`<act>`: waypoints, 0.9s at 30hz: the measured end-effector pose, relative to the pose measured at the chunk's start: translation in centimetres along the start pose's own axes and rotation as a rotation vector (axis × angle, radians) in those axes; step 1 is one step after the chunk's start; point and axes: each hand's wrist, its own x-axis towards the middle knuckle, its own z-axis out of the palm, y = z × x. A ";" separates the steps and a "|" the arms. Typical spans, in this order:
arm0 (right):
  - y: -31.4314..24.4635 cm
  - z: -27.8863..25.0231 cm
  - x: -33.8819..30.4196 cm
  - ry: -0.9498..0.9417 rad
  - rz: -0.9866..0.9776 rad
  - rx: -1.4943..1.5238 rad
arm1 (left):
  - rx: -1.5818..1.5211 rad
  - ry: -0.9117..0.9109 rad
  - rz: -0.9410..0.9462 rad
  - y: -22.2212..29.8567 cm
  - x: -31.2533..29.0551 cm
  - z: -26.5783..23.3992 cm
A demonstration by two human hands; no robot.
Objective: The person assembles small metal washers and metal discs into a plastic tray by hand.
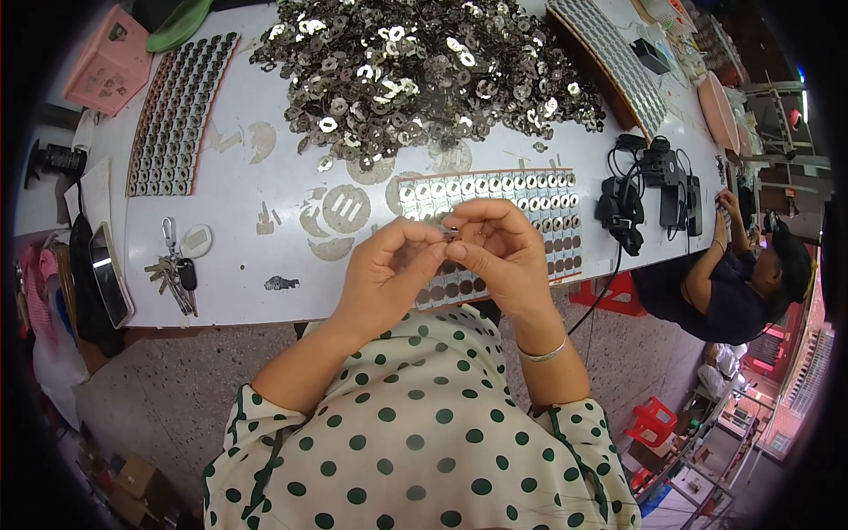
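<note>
My left hand [389, 269] and my right hand [505, 263] meet in front of me, thumbs and fingertips pinched together. Between them is a small metal piece [451, 233], mostly covered by the fingers, so its exact shape does not show. Beneath the hands lies a flat board [558, 231] set with rows of small parts. Its far rows carry shiny pieces with a hole, while the nearer rows show dark round faces. Beyond it spreads a big heap of loose, flat metal pieces with holes [424, 79].
Similar filled boards lie at the left [181, 119] and far right [609, 62]. Keys [177, 274] and a white oval object [196, 241] rest at left, near a pink basket [110, 62]. Black cabled devices [658, 185] sit at right, where another person [733, 274] works.
</note>
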 end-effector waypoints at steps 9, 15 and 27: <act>-0.1 -0.7 -0.8 0.029 0.208 -0.182 | 1.072 -0.059 0.358 0.7 -1.7 -2.9; 0.2 -1.1 -0.8 0.125 0.488 0.271 | 1.377 -0.045 0.397 -0.1 -2.7 -3.1; 0.8 1.0 -1.4 -0.110 0.324 -0.770 | 1.375 -0.120 0.347 0.2 -2.6 -3.3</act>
